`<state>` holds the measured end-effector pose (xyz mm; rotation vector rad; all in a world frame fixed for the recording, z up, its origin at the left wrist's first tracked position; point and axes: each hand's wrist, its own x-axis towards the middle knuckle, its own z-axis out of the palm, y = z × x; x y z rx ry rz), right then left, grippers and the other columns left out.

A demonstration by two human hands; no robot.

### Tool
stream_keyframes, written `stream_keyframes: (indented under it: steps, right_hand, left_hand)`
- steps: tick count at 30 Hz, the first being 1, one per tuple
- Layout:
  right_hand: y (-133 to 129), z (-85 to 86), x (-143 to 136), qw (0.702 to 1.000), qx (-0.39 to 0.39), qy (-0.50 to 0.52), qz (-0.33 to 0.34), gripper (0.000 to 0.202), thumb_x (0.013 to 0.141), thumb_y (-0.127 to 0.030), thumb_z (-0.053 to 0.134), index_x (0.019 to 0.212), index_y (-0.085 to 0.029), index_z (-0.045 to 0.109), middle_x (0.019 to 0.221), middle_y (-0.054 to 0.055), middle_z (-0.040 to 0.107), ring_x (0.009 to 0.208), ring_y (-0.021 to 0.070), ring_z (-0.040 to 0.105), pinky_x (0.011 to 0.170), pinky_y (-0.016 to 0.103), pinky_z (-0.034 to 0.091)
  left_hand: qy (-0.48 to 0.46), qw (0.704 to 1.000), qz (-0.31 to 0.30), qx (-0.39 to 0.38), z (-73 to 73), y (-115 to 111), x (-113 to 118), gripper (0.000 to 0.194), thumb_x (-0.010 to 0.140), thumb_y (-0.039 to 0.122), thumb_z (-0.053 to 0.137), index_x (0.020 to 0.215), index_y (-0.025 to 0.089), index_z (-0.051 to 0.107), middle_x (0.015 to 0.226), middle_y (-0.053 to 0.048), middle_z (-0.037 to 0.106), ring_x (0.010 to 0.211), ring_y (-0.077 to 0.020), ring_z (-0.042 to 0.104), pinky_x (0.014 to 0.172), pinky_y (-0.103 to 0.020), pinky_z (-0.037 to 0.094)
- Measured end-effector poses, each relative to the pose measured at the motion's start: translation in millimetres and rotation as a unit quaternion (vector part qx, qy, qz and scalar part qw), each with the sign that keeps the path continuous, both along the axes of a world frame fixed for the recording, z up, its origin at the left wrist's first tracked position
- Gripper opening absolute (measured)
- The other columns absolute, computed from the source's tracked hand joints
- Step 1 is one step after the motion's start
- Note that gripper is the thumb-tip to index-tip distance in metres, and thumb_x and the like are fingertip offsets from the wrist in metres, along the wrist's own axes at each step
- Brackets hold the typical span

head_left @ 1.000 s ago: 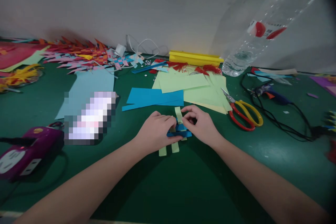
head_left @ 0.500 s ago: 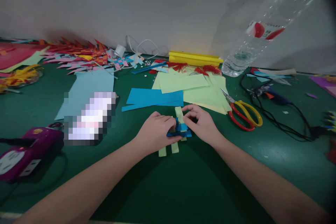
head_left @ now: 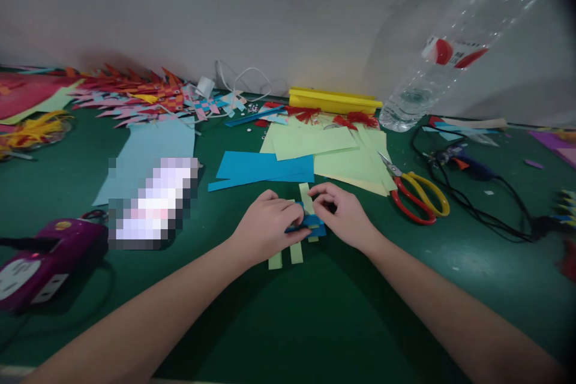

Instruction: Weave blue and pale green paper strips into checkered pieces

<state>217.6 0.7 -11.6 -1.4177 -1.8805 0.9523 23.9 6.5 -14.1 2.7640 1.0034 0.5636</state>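
Observation:
Woven paper strips lie on the green tabletop between my hands. Pale green strips (head_left: 296,253) run lengthwise and blue strips (head_left: 318,231) cross them. My left hand (head_left: 270,225) is closed on the left side of the weave, its thumb and curled fingers pinching a blue strip. On the right, my right hand (head_left: 344,216) has its thumb and forefinger bent together at the right end of a blue strip, beside the upper green strip. The fingers hide much of the weave. Just beyond lies a flat piece of blue paper (head_left: 270,163).
Pale green paper sheets (head_left: 310,141) lie behind my hands. Scissors (head_left: 416,195), a glue gun (head_left: 477,165) with a black cord and a leaning plastic bottle (head_left: 443,66) are on the right. On the left are a blurred-out phone (head_left: 155,207) and a purple power strip (head_left: 49,258).
The front blue strip has tilted and shifted slightly under my fingers. My right fingers have come down a little and curled closer to the weave; the green strips shifted slightly left.

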Motion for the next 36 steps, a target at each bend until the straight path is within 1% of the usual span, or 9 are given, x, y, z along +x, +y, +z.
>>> stream_keyframes:
  steps: [3, 8, 13, 17, 20, 23, 27, 31, 36]
  right_hand:
    - [-0.2, -1.3, 0.4, 1.000, 0.003, 0.003, -0.001, 0.018, 0.083, -0.021, 0.048, 0.099, -0.022, 0.056, 0.068, -0.004, 0.059, 0.061, 0.0112, 0.052, 0.057, 0.025, 0.040]
    - [0.6, -2.1, -0.1, 1.000, 0.002, 0.014, 0.000, 0.019, 0.082, -0.020, 0.048, 0.099, -0.022, 0.056, 0.068, -0.003, 0.059, 0.060, 0.0110, 0.052, 0.056, 0.024, 0.040]
    - [1.3, -1.4, -0.5, 1.000, 0.007, 0.012, 0.002, 0.019, 0.082, -0.020, 0.048, 0.099, -0.021, 0.056, 0.068, -0.003, 0.060, 0.062, 0.0115, 0.054, 0.058, 0.025, 0.041]
    - [0.8, -0.7, -0.2, 1.000, 0.000, 0.011, 0.003, 0.019, 0.083, -0.020, 0.047, 0.100, -0.021, 0.056, 0.069, -0.003, 0.059, 0.061, 0.0112, 0.052, 0.057, 0.025, 0.040]
    - [0.2, 0.3, -0.3, 1.000, 0.000, 0.011, 0.003, 0.019, 0.084, -0.021, 0.047, 0.100, -0.022, 0.055, 0.064, -0.005, 0.054, 0.058, 0.0106, 0.048, 0.056, 0.025, 0.037]
    - [-0.6, 1.7, -0.5, 1.000, 0.000, 0.017, -0.003, 0.017, 0.086, -0.023, 0.046, 0.101, -0.022, 0.054, 0.056, -0.007, 0.044, 0.053, 0.0101, 0.042, 0.053, 0.025, 0.033]
    - [-1.0, 1.6, 0.4, 0.999, -0.010, 0.043, -0.015, 0.016, 0.089, -0.028, 0.046, 0.102, -0.022, 0.053, 0.055, -0.008, 0.037, 0.050, 0.0099, 0.038, 0.050, 0.025, 0.030]
    - [0.2, -1.2, 1.7, 0.996, -0.002, 0.073, -0.044, 0.017, 0.089, -0.030, 0.046, 0.103, -0.022, 0.052, 0.061, -0.006, 0.041, 0.054, 0.0104, 0.041, 0.052, 0.025, 0.034]
    - [0.8, -2.2, 1.8, 0.996, 0.013, 0.067, -0.048, 0.016, 0.088, -0.029, 0.046, 0.102, -0.022, 0.052, 0.065, -0.004, 0.047, 0.058, 0.0115, 0.046, 0.054, 0.025, 0.037]
  left_hand:
    - [-0.029, 0.999, -0.022, 0.036, 1.1, -0.4, 0.1, 0.024, 0.088, 0.032, 0.055, 0.071, 0.018, 0.048, 0.061, 0.004, 0.055, 0.056, -0.0114, 0.049, 0.066, -0.030, 0.033]
    - [-0.075, 0.993, -0.048, 0.073, 2.6, -1.1, 1.5, 0.015, 0.088, 0.023, 0.055, 0.075, 0.018, 0.054, 0.063, 0.005, 0.059, 0.057, -0.0104, 0.051, 0.066, -0.029, 0.034]
    - [-0.076, 0.992, -0.049, 0.091, 2.0, -0.9, 2.1, 0.016, 0.091, 0.021, 0.050, 0.078, 0.020, 0.060, 0.066, 0.004, 0.062, 0.058, -0.0101, 0.052, 0.067, -0.029, 0.034]
    - [-0.075, 0.991, -0.058, 0.089, -0.2, -0.7, 1.7, 0.016, 0.090, 0.021, 0.051, 0.078, 0.021, 0.061, 0.067, 0.005, 0.063, 0.058, -0.0101, 0.050, 0.069, -0.030, 0.034]
    - [-0.075, 0.992, -0.060, 0.086, -0.8, -0.9, 1.8, 0.015, 0.089, 0.020, 0.051, 0.077, 0.021, 0.061, 0.068, 0.005, 0.064, 0.059, -0.0101, 0.050, 0.069, -0.030, 0.034]
    - [-0.075, 0.991, -0.069, 0.085, 0.0, -1.3, 2.5, 0.016, 0.089, 0.018, 0.050, 0.077, 0.021, 0.060, 0.069, 0.005, 0.064, 0.060, -0.0096, 0.050, 0.070, -0.030, 0.034]
    - [-0.074, 0.989, -0.085, 0.094, 1.8, -2.2, 3.5, 0.018, 0.089, 0.016, 0.049, 0.076, 0.020, 0.059, 0.065, 0.005, 0.061, 0.059, -0.0096, 0.049, 0.069, -0.029, 0.033]
    - [-0.078, 0.988, -0.101, 0.087, 3.0, -3.6, 3.6, 0.017, 0.089, 0.017, 0.048, 0.077, 0.021, 0.059, 0.065, 0.005, 0.061, 0.060, -0.0100, 0.050, 0.070, -0.029, 0.033]
    - [-0.055, 0.986, -0.140, 0.077, 6.1, -5.5, 3.9, 0.020, 0.091, 0.018, 0.046, 0.075, 0.021, 0.059, 0.064, 0.004, 0.059, 0.059, -0.0101, 0.048, 0.071, -0.029, 0.033]
